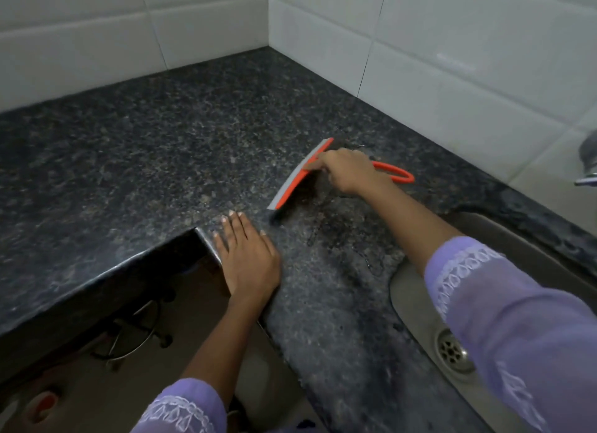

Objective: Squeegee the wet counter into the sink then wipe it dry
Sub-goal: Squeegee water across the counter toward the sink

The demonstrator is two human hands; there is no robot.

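An orange squeegee [292,187] with a grey rubber blade lies blade-down on the dark speckled granite counter [168,148]. My right hand [347,171] grips its handle just behind the blade; the orange loop end sticks out behind the hand. Wet dark streaks spread on the counter between the squeegee and the steel sink [416,306] at the lower right. My left hand [248,258] rests flat, fingers straight, on the counter's inner corner edge.
White tiled walls [452,45] meet in a corner behind the counter. A tap [586,171] shows at the right edge. The sink's drain [452,350] lies below my right sleeve. Under the counter stands a wire frame [135,332] and an orange-and-white object [42,403].
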